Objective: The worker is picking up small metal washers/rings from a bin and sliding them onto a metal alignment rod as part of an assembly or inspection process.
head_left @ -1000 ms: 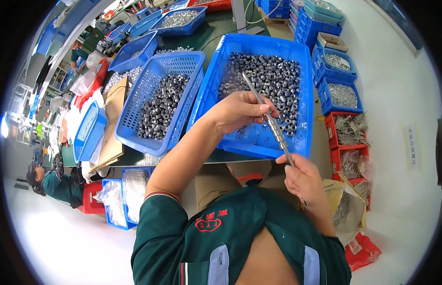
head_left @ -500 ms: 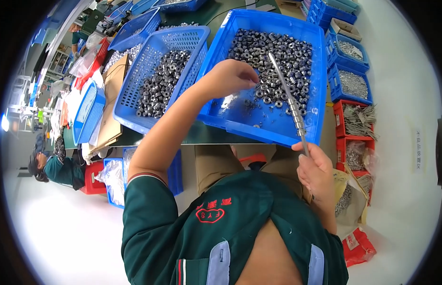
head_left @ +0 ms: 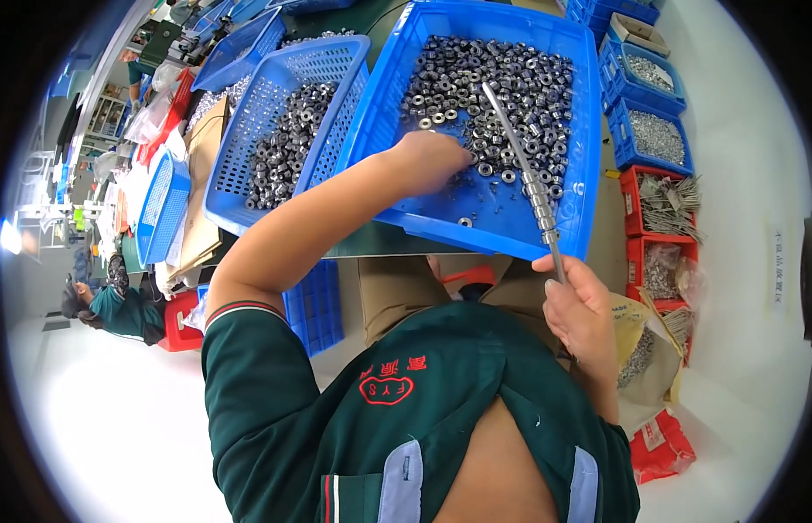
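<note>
- One solid blue tray [head_left: 589, 131], holding metal rings [head_left: 476, 78] too many to count.
- One blue mesh basket [head_left: 249, 148] beside it, with more rings than can be counted.
- One metal rod [head_left: 521, 170] with a few rings threaded on it.
- Two hands: left hand [head_left: 436, 157], right hand [head_left: 580, 301].
- Two small blue bins [head_left: 655, 131] of parts at right.
- Two red bins [head_left: 637, 213] below them.
</note>
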### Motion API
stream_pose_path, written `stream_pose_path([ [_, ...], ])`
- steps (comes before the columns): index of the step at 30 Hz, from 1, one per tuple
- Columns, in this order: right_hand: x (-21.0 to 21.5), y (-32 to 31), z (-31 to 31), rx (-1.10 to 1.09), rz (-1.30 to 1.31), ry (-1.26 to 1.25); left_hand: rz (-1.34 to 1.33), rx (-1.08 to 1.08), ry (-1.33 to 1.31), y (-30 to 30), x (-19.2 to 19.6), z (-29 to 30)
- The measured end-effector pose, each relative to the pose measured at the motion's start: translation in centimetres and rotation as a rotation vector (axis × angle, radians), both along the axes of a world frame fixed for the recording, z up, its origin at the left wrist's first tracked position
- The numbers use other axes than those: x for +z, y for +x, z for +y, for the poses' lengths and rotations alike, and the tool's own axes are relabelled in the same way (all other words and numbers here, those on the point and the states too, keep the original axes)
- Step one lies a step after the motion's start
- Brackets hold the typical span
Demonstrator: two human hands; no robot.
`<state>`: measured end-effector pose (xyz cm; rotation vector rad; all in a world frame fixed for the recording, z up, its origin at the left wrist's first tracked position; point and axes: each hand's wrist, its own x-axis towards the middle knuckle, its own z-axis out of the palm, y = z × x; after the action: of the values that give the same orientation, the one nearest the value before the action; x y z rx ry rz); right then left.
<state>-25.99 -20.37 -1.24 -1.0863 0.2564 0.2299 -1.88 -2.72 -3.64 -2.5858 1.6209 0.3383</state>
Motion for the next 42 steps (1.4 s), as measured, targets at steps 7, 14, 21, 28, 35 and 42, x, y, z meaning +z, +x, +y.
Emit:
stream_pose_path([
  [7,0.1,0.0,-0.3,0.019,-0.01,0.025,0.423,0.24,-0.24,1.3,2.3,0.4],
  [14,0.0,0.1,-0.3,0.028,-0.014,0.003,0.342,0.208,-0.582,0.7,5.0,0.6],
  [21,0.4,-0.1,-0.1,0.033,-0.01,-0.044,0.792,0.432,-0.882,1.9,4.6,1.0],
  [28,0.5,-0.5,0.4,0.071,-0.029,-0.075,1.774,0.48,-1.185,2.9,3.1,1.7],
  [35,0.7,-0.6,0.9,0.09,-0.037,-0.073,1.631,0.52,-1.183,2.0,3.6,1.9],
  [42,1.2,-0.7,1.1,0.103,-0.011,-0.065,1.66,0.439,-1.123,2.6,3.3,2.4],
])
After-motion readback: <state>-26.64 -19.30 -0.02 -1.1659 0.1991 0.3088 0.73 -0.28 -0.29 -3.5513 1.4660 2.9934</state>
